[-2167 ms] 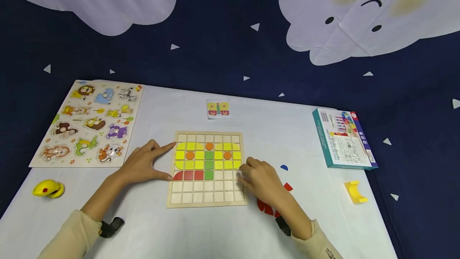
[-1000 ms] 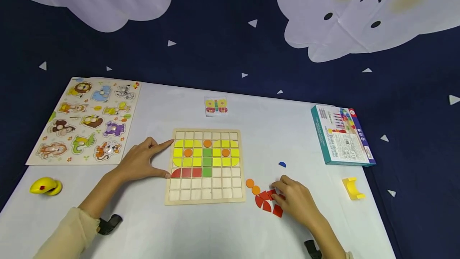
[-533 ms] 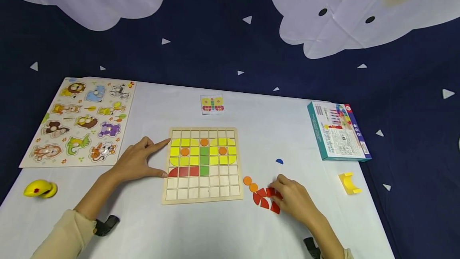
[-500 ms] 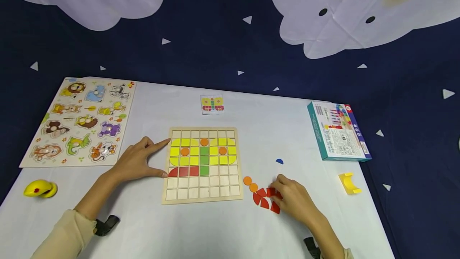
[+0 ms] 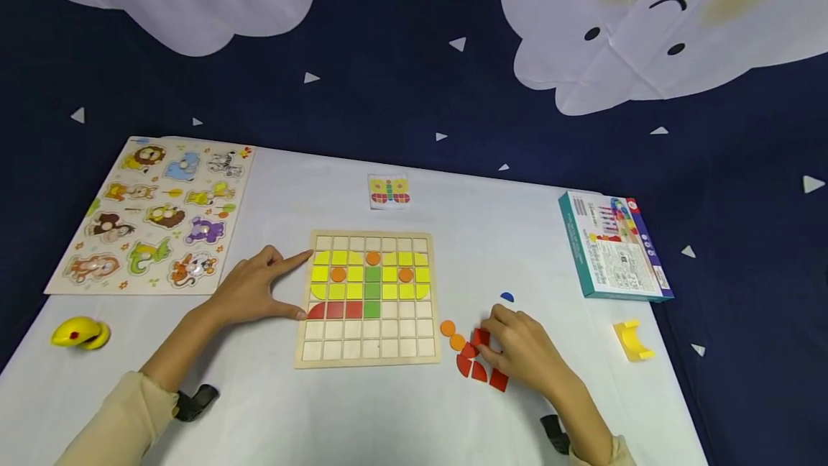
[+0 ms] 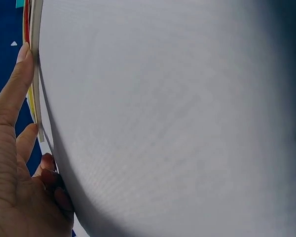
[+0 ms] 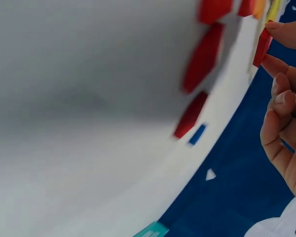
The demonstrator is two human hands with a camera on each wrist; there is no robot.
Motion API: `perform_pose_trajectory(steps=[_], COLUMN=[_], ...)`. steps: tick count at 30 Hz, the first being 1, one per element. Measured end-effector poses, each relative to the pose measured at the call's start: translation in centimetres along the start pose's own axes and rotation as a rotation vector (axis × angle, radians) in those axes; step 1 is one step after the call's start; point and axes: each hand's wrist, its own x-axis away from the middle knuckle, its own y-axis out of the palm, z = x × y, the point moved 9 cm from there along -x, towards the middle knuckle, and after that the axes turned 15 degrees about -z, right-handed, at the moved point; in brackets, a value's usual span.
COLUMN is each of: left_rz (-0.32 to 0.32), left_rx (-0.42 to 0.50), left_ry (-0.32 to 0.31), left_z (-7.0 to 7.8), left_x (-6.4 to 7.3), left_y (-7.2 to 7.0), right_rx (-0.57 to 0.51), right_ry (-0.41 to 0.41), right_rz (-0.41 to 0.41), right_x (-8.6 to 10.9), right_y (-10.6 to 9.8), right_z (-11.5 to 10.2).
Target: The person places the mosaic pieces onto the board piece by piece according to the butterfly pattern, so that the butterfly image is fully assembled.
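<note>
A wooden grid board (image 5: 369,362) lies mid-table, filled partly with yellow tiles (image 5: 341,257), green tiles (image 5: 372,291), orange discs (image 5: 338,275) and a short row of red tiles (image 5: 335,310) at left. My left hand (image 5: 242,293) touches the board's left edge with spread thumb and index finger; the left wrist view shows them along the board's rim (image 6: 37,64). To the right of the board, my right hand (image 5: 525,351) pinches a red square tile (image 7: 263,47) between thumb and index finger, over the loose red pieces (image 5: 479,371).
Two loose orange discs (image 5: 448,328) lie beside the board, and a blue half-disc (image 5: 507,297) farther right. A butterfly pattern card (image 5: 389,200) lies behind. An animal puzzle board (image 5: 155,218) and yellow clacker-like toy (image 5: 80,333) are left; a box (image 5: 614,247) and yellow arch block (image 5: 632,341) right.
My right hand went from the board's right edge to the loose red pieces, and now lifts a red square tile, shifted slightly left. The left hand stays at the board.
</note>
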Motion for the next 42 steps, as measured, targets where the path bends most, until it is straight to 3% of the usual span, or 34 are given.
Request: perform_pose_trajectory(steps=[6,15,23,31,42], left_rz=[-0.001,0.001,0.002,0.006,0.009], left_rx=[0.001,0.003,0.003,0.001,-0.003], left_ry=[0.002,0.001,0.0,0.011,0.001], left_z=[0.1,0.2,0.3,0.4,0.3], left_x=[-0.2,-0.2,-0.3,-0.2,0.1], left_y=[0.1,0.2,0.2,0.2,-0.2], right_rx=[-0.018,-0.032,-0.028,0.015,-0.069], right_ry=[-0.075,-0.148,-0.224,-0.227,-0.175], right_rz=[-0.004,-0.078,-0.071,-0.056,-0.081], right_x=[-2.7,-6.9,-9.7,-11.0,-11.8], right_y=[-0.8,-0.5,-0.2,0.5,0.9], right_z=[-2.2,-5.7,-8.2,-9.3,-9.1])
